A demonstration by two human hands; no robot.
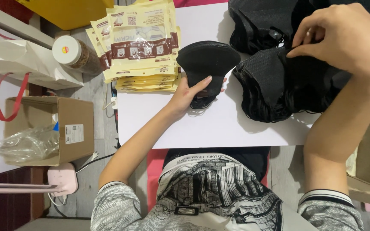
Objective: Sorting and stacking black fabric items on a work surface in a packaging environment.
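White table top (219,128) set between a grey floor strip on the left and a cardboard edge on the right; near edge running just above the lap, left edge dropping beside a cable on the floor; bare white surface along the near edge and between the two hands, widest at near left.

Left hand (190,93) at table centre, closed around a folded black mask (207,60); thumb laid across the lower part of the mask, fingers hidden beneath; mask tilted upward off the surface, ear loops trailing onto the table below the hand.

Right hand (343,36) at far right, fingers pinched down into a pile of black masks (279,85); pinched on a single piece or only on the heap: cannot tell; pile spread over the right third of the table, loops spilling toward the near edge; a second dark heap (258,21) behind it at the far edge.

Stack of yellow packets (144,47) at far left corner, overhanging the left table edge, just beside the held mask but apart from it.

Off the table, left: jar with white lid (71,53); open cardboard box (65,128) holding clear plastic; white bag with red handles (26,64).
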